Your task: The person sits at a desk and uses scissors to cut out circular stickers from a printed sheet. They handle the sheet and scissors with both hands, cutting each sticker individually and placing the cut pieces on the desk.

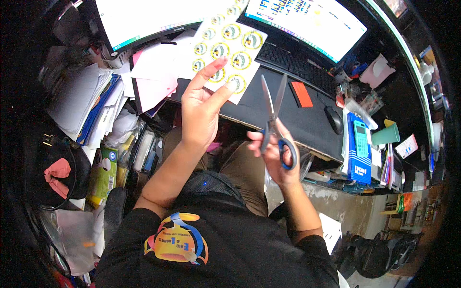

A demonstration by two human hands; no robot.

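A white sheet printed with several round yellow-rimmed designs is held up in front of the desk. My left hand grips its lower edge, thumb on the near face beside one of the circles. In my right hand is a pair of scissors with dark blue and grey handles. Its blades point up and stand apart, just right of the sheet and not touching it. A finger passes through the right handle loop. The top of the sheet overlaps the monitors and runs out of view.
Two lit monitors stand behind a black keyboard. On the black desktop are a red-and-black object and a mouse. A teal calculator rests on a blue record book at right. Paper stacks crowd the left.
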